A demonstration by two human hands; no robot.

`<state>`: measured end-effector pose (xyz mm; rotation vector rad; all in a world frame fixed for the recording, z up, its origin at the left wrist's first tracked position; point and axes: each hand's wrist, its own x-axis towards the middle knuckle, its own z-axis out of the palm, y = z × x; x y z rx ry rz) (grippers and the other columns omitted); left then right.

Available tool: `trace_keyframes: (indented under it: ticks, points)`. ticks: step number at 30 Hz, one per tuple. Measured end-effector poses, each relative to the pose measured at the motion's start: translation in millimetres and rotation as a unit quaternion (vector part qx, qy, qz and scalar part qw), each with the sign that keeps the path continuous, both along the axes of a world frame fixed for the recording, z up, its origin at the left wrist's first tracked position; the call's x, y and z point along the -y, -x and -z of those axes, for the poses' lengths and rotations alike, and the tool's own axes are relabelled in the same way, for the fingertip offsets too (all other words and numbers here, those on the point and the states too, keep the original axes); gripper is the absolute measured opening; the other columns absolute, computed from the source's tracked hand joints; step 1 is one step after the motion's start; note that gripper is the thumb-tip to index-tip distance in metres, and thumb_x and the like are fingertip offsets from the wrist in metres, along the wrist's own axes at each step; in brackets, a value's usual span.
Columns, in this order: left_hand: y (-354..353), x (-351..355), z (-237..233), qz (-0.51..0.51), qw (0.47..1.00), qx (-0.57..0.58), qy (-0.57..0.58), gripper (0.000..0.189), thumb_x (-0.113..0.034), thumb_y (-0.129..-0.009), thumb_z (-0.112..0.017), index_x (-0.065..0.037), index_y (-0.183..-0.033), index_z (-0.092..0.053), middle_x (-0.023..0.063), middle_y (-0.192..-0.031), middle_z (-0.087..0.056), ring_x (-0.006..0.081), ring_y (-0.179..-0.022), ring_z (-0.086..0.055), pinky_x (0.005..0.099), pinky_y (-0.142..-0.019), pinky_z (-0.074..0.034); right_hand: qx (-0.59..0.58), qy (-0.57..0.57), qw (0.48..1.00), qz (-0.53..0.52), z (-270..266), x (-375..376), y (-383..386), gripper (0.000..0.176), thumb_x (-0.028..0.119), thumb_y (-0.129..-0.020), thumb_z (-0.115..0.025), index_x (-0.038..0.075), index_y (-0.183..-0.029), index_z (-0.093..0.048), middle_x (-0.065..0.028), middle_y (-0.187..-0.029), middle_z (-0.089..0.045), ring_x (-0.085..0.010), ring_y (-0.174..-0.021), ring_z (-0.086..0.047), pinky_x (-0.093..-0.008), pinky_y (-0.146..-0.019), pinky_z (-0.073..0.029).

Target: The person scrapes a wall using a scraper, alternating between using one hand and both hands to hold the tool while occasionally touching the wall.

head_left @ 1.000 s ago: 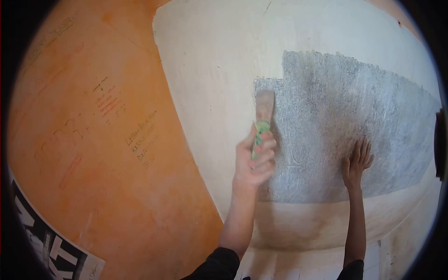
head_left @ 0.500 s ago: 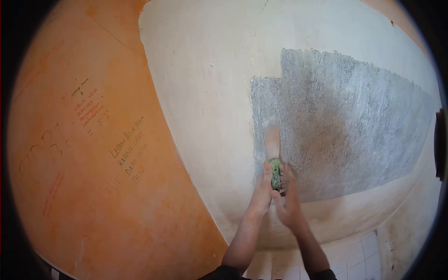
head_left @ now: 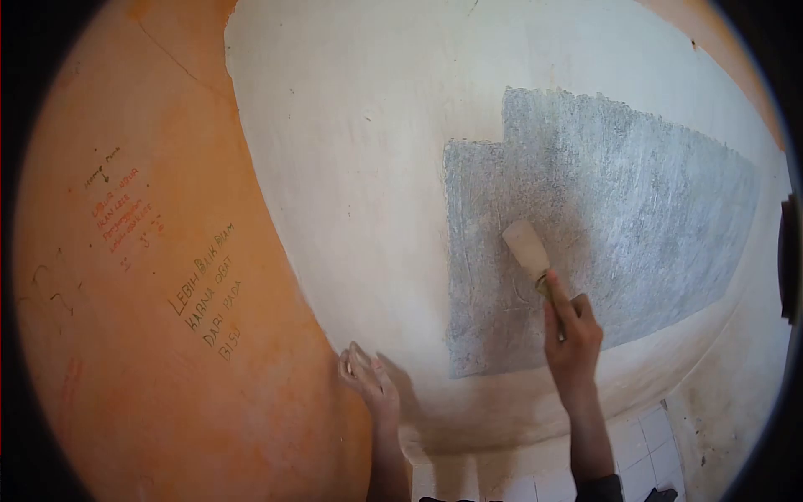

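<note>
My right hand [head_left: 575, 339] is closed around the handle of a putty knife [head_left: 527, 248]. Its wide, pale blade points up and to the left, over a rough grey patch [head_left: 644, 201] on the wall; whether the edge touches is hard to tell. My left hand [head_left: 370, 383] is off the tool, low beside the border of the white and orange paint. Its fingers are loosely bent and somewhat apart, with nothing visible in them. The grey patch has a stepped upper left corner and a dark shadow across it.
White-painted wall [head_left: 360, 167] surrounds the grey patch. Orange wall [head_left: 167, 402] with handwriting [head_left: 209, 293] lies to the left. White tiles [head_left: 648, 443] show at the bottom, and a dark object [head_left: 788, 259] stands at the far right edge.
My left hand has let go of the putty knife and moved down and left. My right hand has moved right with the tool, whose blade now tilts left. The view has shifted slightly.
</note>
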<state>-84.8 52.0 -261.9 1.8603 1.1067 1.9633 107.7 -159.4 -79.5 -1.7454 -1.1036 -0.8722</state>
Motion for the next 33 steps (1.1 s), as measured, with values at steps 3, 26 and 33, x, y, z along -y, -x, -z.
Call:
trace_keyframes:
  ticks: [3,26,33]
  points:
    - [9,-8,30,0.003,0.990,-0.141,0.006,0.063,-0.035,-0.101,-0.046,0.005,-0.147,-0.029,0.0409,-0.148,-0.019,0.0538,-0.138,-0.021,0.0590,-0.113,-0.019,0.039,0.004,0.999,0.017,-21,4,-5,0.045,0.012,-0.092,-0.065,0.025,-0.135,-0.060,-0.0055,-0.073,-0.048,-0.0158,-0.047,-0.044,-0.0323,-0.045,-0.039]
    - [-20,-32,95,0.024,0.971,-0.216,0.096,0.093,-0.047,-0.098,-0.045,-0.002,-0.151,0.017,0.0396,-0.149,0.024,0.0570,-0.139,0.021,0.0712,-0.108,0.007,0.154,0.028,0.972,0.173,-105,-14,21,0.039,0.027,-0.091,-0.068,0.026,-0.130,-0.064,-0.0049,-0.059,-0.046,-0.0157,-0.041,-0.042,-0.0318,-0.041,-0.035]
    - [-18,-10,-5,-0.015,0.990,-0.091,-0.110,0.064,-0.034,-0.100,-0.044,0.002,-0.150,-0.027,0.0344,-0.154,-0.010,0.0502,-0.144,-0.006,0.0646,-0.113,-0.008,0.174,-0.077,0.975,0.115,-119,-54,14,0.034,0.024,-0.096,-0.063,0.026,-0.129,-0.065,-0.0049,-0.055,-0.041,-0.0132,-0.044,-0.039,-0.0310,-0.045,-0.036]
